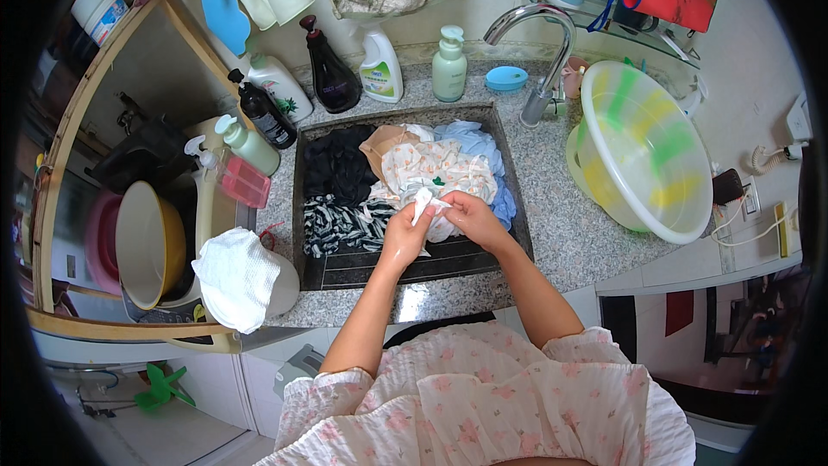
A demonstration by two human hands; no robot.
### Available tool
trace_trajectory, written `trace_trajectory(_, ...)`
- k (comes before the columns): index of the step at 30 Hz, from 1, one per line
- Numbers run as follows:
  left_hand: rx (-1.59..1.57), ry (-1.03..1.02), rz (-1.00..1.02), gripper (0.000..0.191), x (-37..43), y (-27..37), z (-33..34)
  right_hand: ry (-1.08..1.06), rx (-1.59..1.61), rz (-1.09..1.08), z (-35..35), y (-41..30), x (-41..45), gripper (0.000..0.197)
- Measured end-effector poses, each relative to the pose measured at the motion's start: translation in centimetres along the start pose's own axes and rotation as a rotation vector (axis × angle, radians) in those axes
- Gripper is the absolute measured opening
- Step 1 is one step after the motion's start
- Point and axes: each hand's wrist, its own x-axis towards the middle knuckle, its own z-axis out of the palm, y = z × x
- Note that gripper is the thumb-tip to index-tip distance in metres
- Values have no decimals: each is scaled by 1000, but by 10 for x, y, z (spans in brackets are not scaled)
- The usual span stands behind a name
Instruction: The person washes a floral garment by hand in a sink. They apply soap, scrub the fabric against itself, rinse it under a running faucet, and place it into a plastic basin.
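Observation:
Both my hands pinch a small white cloth [424, 202] above the sink [414, 279], each holding an end of it. My left hand [406, 236] looks wet and has a gathered tip standing up between thumb and fingers. My right hand [474, 220] grips the other side with its fingertips. Under them lies heaped laundry: a white garment with orange print [427, 165], light blue fabric [475, 142], a black garment [339, 165], black-and-white striped fabric [343, 223] and a tan piece [381, 145]. My hands hide part of the pile.
Several bottles stand behind and left of the sink, among them a dark pump bottle [330, 71] and a pink spray bottle [244, 178]. A chrome faucet [535, 107] rises at back right, beside tilted plastic basins [647, 149]. A paper-towel-like white sheet [234, 275] covers a container at front left.

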Motion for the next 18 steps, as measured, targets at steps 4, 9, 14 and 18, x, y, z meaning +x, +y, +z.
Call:
trace_trajectory(4,8,-2,0,28,0,0,-1,2,12,-4,1,3,1,13)
trace_trajectory(9,-1,2,7,27,0,-1,-1,3,15,16,1,4,3,13)
trace_trajectory(14,-7,7,22,26,0,-5,-4,-5,15,28,5,-1,3,13)
trace_trajectory(18,-23,5,10,26,0,-4,-3,-3,1,-22,2,5,3,13)
